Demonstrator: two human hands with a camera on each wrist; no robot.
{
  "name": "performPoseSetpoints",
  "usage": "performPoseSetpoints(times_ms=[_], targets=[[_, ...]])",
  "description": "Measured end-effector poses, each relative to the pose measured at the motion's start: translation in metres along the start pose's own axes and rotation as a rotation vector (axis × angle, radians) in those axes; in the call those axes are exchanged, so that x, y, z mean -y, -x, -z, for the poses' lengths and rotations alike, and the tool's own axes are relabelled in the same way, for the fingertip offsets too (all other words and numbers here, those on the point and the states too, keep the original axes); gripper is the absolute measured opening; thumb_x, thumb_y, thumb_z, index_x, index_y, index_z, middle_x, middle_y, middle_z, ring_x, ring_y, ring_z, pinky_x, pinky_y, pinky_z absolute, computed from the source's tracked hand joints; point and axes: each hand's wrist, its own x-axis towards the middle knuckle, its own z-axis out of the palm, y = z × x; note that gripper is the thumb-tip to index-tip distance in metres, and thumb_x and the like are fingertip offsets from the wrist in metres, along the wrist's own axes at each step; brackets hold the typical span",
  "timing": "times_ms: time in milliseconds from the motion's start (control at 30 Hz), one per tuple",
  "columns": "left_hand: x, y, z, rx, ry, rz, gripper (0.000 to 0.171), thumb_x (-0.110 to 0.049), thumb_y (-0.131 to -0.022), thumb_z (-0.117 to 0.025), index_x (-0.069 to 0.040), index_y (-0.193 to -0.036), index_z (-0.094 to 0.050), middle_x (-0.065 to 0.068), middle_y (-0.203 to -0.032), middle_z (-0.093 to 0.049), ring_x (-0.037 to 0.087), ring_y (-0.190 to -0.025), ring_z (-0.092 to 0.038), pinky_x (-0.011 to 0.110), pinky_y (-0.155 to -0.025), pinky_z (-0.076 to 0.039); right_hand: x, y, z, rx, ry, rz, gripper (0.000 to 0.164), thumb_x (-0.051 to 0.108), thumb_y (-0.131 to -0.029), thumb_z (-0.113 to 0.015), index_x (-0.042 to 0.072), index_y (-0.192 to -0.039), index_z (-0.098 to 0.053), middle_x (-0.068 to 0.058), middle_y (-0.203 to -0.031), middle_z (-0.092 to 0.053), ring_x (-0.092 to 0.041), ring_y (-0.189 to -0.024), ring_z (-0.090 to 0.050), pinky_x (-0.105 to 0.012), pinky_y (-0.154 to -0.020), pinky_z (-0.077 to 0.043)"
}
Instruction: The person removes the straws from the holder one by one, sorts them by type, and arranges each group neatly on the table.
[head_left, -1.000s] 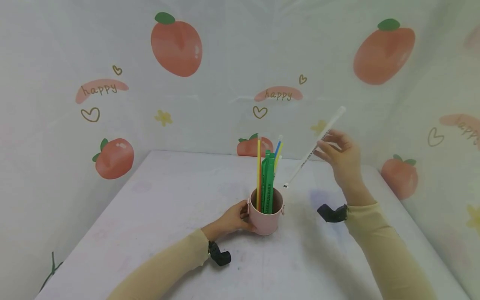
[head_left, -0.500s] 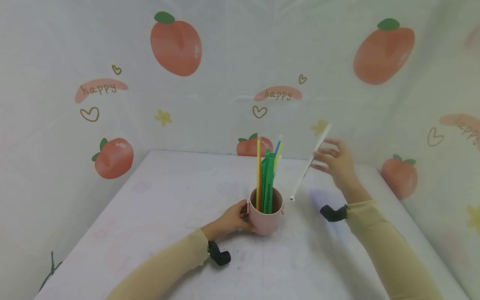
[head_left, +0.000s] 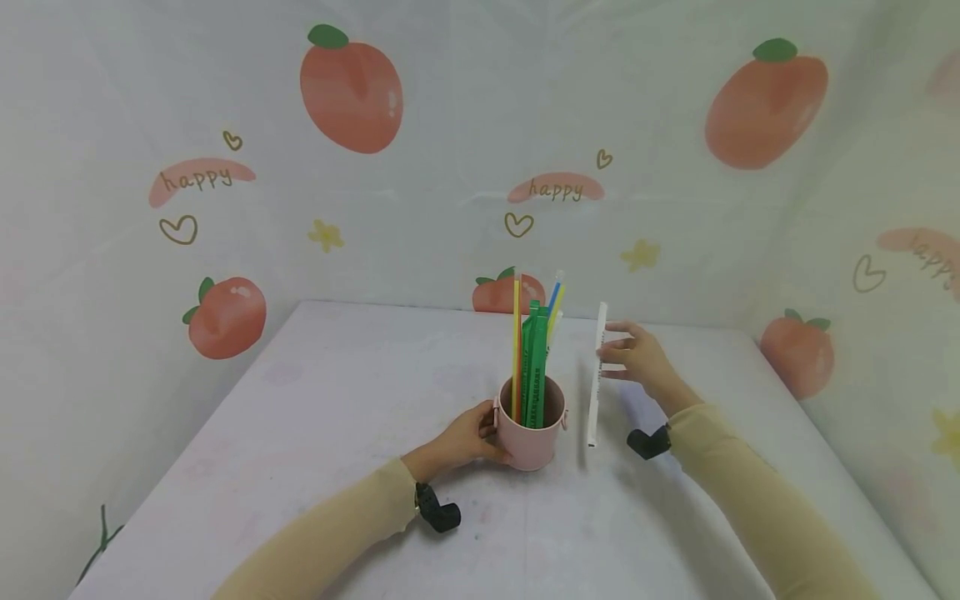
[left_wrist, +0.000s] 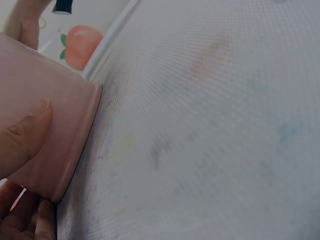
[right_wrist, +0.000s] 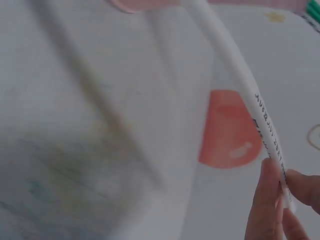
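In the head view, a small pink bucket point(head_left: 528, 450) with side handles stands upright on the table. My left hand point(head_left: 461, 437) grips its left side, and the left wrist view shows the thumb point(left_wrist: 30, 132) on its wall. Green printed slim packets point(head_left: 537, 358), a yellow stick point(head_left: 516, 333) and a blue-and-yellow stick point(head_left: 556, 298) stand in the bucket. My right hand point(head_left: 647, 360) pinches a long white stick point(head_left: 595, 408) with black lettering. It is nearly upright, just right of the bucket and outside it. In the right wrist view, thumb and fingertips point(right_wrist: 270, 172) hold it near one end.
A pale cloth point(head_left: 360, 392) with faint coloured stains covers the table. Behind it hangs a white curtain point(head_left: 450, 108) printed with peaches and "happy". A dark green thin thing point(head_left: 103, 537) shows at the left edge.
My right hand has come down and left with the white stick, turning it from slanted to nearly upright beside the bucket. My left hand and the bucket have stayed put.
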Motion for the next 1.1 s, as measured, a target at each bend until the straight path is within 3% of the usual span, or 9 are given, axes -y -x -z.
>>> performPoseSetpoints(times_ms=[200, 467, 633, 800, 1100], targets=[[0.001, 0.0, 0.0, 0.002, 0.0, 0.005, 0.095, -0.004, -0.073, -0.083, -0.01, -0.151, -0.03, 0.009, -0.153, -0.038, 0.032, -0.141, -0.037, 0.045, -0.116, -0.033, -0.021, -0.009, -0.019, 0.022, 0.075, -0.136, 0.062, 0.001, -0.091, -0.063, -0.005, -0.144, -0.031, -0.021, -0.113, -0.058, -0.015, -0.087, -0.066, -0.037, -0.079, -0.061], [0.001, 0.0, -0.001, -0.008, -0.004, -0.016, 0.085, -0.004, -0.071, -0.083, -0.009, -0.144, -0.04, 0.009, -0.148, -0.044, 0.031, -0.138, -0.04, 0.041, -0.116, -0.034, -0.036, -0.019, -0.036, 0.031, 0.19, -0.271, 0.058, 0.001, -0.089, -0.065, -0.003, -0.14, -0.038, -0.025, -0.12, -0.055, -0.021, -0.09, -0.064, -0.033, -0.076, -0.062], [-0.001, 0.0, -0.001, -0.015, -0.011, -0.008, 0.087, -0.003, -0.071, -0.084, -0.009, -0.145, -0.038, 0.009, -0.149, -0.043, 0.03, -0.139, -0.04, 0.041, -0.116, -0.034, -0.044, -0.022, -0.042, 0.043, 0.287, -0.274, 0.055, 0.002, -0.088, -0.065, -0.004, -0.137, -0.043, -0.021, -0.109, -0.059, -0.016, -0.075, -0.065, -0.029, -0.069, -0.061], [-0.002, 0.001, -0.001, -0.009, -0.032, -0.008, 0.09, -0.003, -0.071, -0.083, -0.008, -0.147, -0.035, 0.011, -0.15, -0.041, 0.032, -0.139, -0.039, 0.042, -0.115, -0.035, -0.048, -0.021, -0.046, 0.039, 0.309, -0.314, 0.055, 0.002, -0.086, -0.067, -0.003, -0.136, -0.045, -0.014, -0.096, -0.062, -0.013, -0.067, -0.06, -0.025, -0.064, -0.059], [0.0, -0.001, 0.0, -0.004, 0.007, 0.006, 0.089, -0.004, -0.071, -0.084, -0.01, -0.147, -0.036, 0.009, -0.15, -0.042, 0.03, -0.139, -0.04, 0.042, -0.116, -0.034, -0.049, -0.024, -0.047, 0.046, 0.358, -0.329, 0.054, 0.003, -0.085, -0.069, -0.003, -0.134, -0.047, -0.014, -0.096, -0.062, -0.011, -0.059, -0.06, -0.023, -0.06, -0.057]])
